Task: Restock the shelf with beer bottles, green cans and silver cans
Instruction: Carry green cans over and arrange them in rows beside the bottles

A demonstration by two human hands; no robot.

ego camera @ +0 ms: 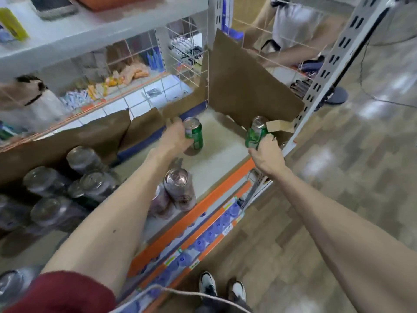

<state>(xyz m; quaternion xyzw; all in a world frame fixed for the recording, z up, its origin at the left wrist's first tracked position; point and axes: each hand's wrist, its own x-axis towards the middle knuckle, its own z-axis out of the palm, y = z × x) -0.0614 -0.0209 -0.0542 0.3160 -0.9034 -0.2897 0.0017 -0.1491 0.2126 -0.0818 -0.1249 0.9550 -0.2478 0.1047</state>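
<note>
Count: 2 green aluminium cans, one per hand. Left hand [178, 137] wraps the first green can [194, 132], upright, at or just above the beige metal shelf [216, 141]; contact unclear. Right hand [266, 154] grips the second green can [256, 132] at its lower end, tilted, top beside a small brown cardboard flap [279, 127]. Silver cans [180, 188]: at least six, blurred, left of and nearer than the left hand. Brown cardboard sheets [246, 86] wall the shelf beyond both hands.

Bare shelf floor [222, 141] between green cans; cardboard [246, 86] walls right, silver cans [180, 188] left-front.
</note>
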